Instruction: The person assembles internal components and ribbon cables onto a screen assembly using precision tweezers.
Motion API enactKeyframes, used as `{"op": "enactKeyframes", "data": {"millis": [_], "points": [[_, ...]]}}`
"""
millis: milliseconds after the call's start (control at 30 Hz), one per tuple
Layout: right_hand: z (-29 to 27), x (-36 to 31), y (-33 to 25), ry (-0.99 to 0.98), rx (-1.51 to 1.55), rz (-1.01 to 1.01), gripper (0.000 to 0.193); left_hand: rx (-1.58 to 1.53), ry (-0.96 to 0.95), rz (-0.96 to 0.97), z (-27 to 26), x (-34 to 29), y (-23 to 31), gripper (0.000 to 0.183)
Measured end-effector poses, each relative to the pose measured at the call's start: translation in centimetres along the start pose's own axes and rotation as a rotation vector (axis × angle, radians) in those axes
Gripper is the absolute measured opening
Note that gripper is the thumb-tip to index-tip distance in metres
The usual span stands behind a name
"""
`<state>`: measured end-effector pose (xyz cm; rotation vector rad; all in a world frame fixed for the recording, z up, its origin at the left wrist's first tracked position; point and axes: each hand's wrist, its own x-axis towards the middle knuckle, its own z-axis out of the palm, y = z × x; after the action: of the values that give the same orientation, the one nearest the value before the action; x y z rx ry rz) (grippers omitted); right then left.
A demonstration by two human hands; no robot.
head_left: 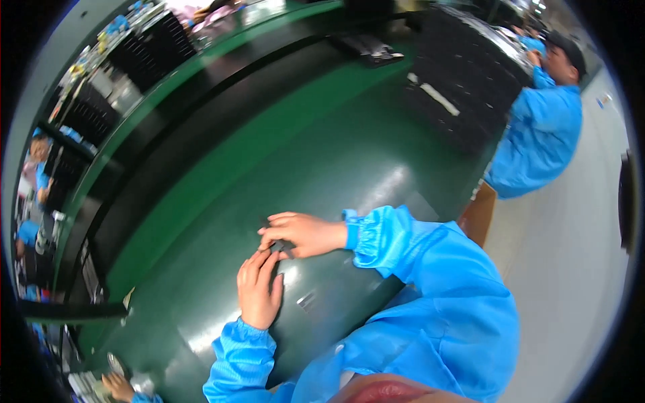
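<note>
- Presently, both bare hands meet at a small dark piece [277,247], so I judge that the step in hand is fine finger work on this one thing.
- The small dark piece is on or just above the green tabletop [208,269], near the middle of the scene; it is partly covered by the fingers, and its full shape I cannot tell.
- The right hand [299,234] comes from the right side, with its fingers bent over the piece. Its grip looks rather gathered, but whether it is pinching the piece or only touching it, I cannot tell.
- The left hand [257,292] comes from the near side, with its fingers close together and pointing far, and the thumb apart at the right. Its fingertips are at the piece, beside the right hand; a firm pinch is not shown.
- In my judgement, the next move calls for light and steady fingertips, because the piece is small and both hands share little room; if one side presses more, the piece could slip or turn.
- A small flat scrap [306,301] lies apart on the tabletop, to the right of the left hand; the near wrist and sleeve should pass it with care.
</note>
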<state>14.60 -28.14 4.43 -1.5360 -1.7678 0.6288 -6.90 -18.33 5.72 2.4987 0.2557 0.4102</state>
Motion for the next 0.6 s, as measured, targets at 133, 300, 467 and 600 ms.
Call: {"op": "enactKeyframes", "data": {"millis": [133, 300, 467, 600], "points": [[1.1, -0.1, 0.7, 0.026, -0.031, 0.003, 0.039, -0.044, 0.036, 0.046, 0.6, -0.2, -0.9, 0.053], [0.5, -0.2, 0.5, 0.03, -0.03, 0.053, 0.032, -0.045, 0.053, 0.053, 0.6, -0.4, -1.0, 0.051], [0.1, 0.5, -1.2, 0.024, -0.035, 0.031, 0.036, -0.069, 0.115, 0.043, 1.2, -0.8, -1.5, 0.052], [0.5, 0.8, -1.6, 0.034, -0.048, 0.055, 0.035, -0.076, 0.134, 0.074, 1.6, -1.3, -1.9, 0.052]]}}
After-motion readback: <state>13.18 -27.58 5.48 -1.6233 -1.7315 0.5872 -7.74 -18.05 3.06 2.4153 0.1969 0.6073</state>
